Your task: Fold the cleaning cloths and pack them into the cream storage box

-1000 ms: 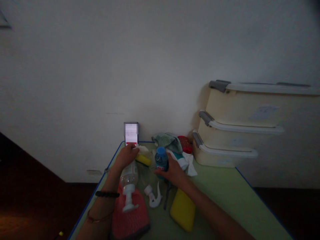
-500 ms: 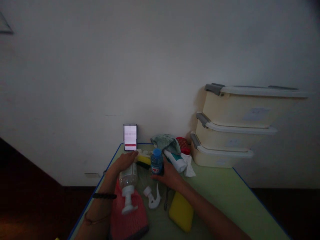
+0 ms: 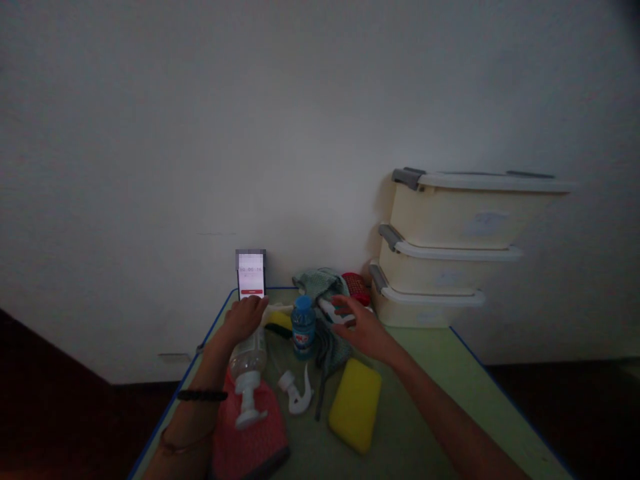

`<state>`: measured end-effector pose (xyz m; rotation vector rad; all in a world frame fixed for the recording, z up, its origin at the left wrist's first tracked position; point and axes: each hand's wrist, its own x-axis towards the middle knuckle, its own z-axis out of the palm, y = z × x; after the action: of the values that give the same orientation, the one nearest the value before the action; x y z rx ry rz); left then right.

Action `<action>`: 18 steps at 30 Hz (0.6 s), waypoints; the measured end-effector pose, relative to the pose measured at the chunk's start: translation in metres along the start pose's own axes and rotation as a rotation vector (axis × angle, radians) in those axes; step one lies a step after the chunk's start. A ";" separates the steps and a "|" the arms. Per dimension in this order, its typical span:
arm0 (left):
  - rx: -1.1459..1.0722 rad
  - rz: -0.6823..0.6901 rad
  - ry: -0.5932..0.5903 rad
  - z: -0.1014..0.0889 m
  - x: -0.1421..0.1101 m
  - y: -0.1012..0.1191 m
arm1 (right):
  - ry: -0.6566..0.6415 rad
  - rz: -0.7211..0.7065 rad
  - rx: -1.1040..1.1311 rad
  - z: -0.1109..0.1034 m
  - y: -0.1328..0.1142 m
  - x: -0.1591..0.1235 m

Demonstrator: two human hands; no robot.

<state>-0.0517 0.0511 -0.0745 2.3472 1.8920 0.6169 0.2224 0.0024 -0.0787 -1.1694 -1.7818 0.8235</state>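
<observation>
Head view: The blue-capped bottle (image 3: 303,333) stands upright on the table (image 3: 470,390), beyond the spray nozzle (image 3: 297,395). Handling: the wall appears to be smooth, thin plastic; expect moderate weight if filled, slight give under pressure, and slip if wet. The fill level cannot be read. Suggested hold: around the labelled middle, below the cap. The clear pump bottle (image 3: 249,360) lies on its side with its pump end toward the wearer, over part of the red cloth (image 3: 253,437). It should be light if empty and yield when squeezed; hold it by the body, clear of the pump.

Right hand (image 3: 367,331): forearm from the lower right, palm toward the blue-capped bottle, digits spread, grip apart and just beside the bottle without contact. Left hand (image 3: 244,319): back upward, over the pump bottle's far end, near the phone (image 3: 251,281); whether this grip is closed on anything cannot be told
</observation>
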 end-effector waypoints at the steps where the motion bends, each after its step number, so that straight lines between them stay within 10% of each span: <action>1: -0.012 -0.013 0.032 -0.004 0.001 0.006 | 0.042 -0.004 0.005 -0.005 -0.001 0.000; 13: -0.466 0.404 0.258 -0.040 -0.011 0.144 | 0.459 -0.134 0.005 -0.101 -0.040 -0.022; 18: -0.896 0.286 0.233 -0.034 0.030 0.200 | 0.631 -0.188 -0.039 -0.149 -0.044 -0.030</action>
<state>0.1266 0.0242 0.0239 1.9579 0.9645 1.4398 0.3450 -0.0293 0.0153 -1.1078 -1.3528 0.2603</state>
